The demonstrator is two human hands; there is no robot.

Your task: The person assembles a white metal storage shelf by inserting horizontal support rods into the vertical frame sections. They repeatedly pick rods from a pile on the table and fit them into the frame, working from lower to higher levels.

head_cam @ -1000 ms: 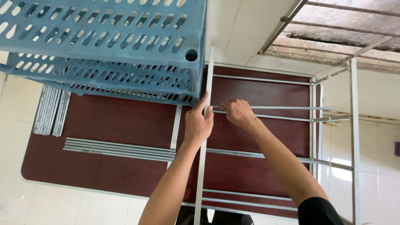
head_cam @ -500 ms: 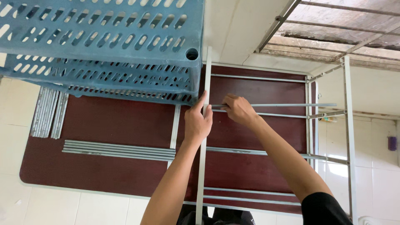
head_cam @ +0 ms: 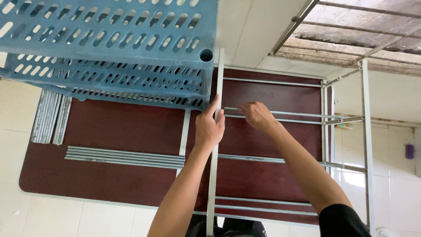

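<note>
Bright even daylight, sharp focus, soft shadows.

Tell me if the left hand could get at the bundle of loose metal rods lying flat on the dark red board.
Probably yes: the left hand grips the upright post, and only bare board separates it from the rods.

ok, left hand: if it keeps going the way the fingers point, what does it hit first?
Probably the blue perforated plastic shelf: the left hand grips the upright metal post, fingers pointing up it towards the shelf's corner. Depth is unclear.
</note>
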